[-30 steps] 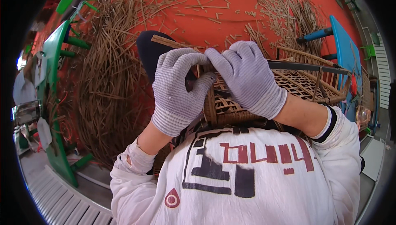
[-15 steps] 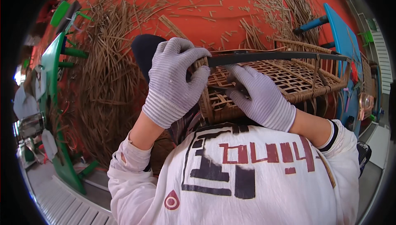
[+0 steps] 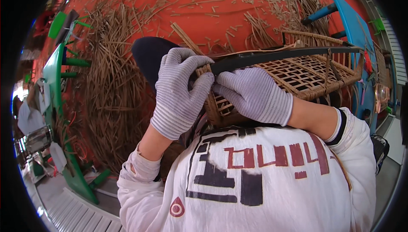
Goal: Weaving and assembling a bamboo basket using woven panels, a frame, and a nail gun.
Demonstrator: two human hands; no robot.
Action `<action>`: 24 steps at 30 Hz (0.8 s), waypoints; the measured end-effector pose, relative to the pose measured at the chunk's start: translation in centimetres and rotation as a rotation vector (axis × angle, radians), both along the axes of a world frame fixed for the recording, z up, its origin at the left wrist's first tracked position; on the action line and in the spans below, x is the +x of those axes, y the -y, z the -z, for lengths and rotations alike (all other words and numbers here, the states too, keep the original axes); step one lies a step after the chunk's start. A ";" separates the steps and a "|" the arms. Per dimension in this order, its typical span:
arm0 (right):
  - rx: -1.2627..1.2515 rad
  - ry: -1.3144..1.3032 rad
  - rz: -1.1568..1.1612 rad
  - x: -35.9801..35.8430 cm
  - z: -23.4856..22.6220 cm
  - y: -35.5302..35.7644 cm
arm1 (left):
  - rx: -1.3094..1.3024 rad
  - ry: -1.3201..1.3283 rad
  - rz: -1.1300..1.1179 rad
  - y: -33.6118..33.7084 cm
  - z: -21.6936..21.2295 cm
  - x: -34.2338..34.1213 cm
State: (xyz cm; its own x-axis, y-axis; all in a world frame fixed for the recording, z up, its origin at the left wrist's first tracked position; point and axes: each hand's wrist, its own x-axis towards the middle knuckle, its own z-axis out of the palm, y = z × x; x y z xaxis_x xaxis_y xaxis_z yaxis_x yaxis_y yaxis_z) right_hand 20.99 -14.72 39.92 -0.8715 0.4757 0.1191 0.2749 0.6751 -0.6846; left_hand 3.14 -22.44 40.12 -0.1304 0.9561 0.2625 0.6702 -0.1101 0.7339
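A brown woven basket [image 3: 302, 77] with an open lattice lies across my lap, its corner toward my left. A flat dark strip [image 3: 280, 56] runs along its upper edge to the far right corner. My left hand [image 3: 180, 89], in a grey-white knit glove, is closed around the basket's left corner post, thumb near and fingers over the top. My right hand [image 3: 257, 97], gloved alike, has its fingers pressed together beside that post, just under the strip's left end. Whatever its fingertips pinch is hidden.
Heaps of loose brown strips [image 3: 112, 91] cover the red floor sheet [image 3: 204, 2] at the left and far right. A green bench [image 3: 53, 77] stands at the left, a blue one [image 3: 355, 24] at the right. Dark cloth [image 3: 153, 55] bulges beyond my left hand.
My right hand has moved left to the corner post, and its spread fingers have closed. The thin dark piece near its fingers is now out of sight. My left hand keeps its hold.
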 end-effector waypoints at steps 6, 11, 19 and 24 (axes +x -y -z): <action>-0.147 0.119 -0.151 1.6 -2.7 -0.1 | 0.051 0.047 -0.025 0.0 0.3 0.5; -0.211 0.178 -0.262 2.2 -4.2 -0.4 | 0.089 0.069 -0.115 0.2 0.3 0.6; -0.130 0.084 -0.361 0.8 -2.7 0.1 | 0.044 0.148 -0.120 0.6 0.1 0.4; -0.333 0.042 -0.363 1.6 -4.2 -0.8 | 0.251 -0.190 0.134 1.6 -2.1 -0.1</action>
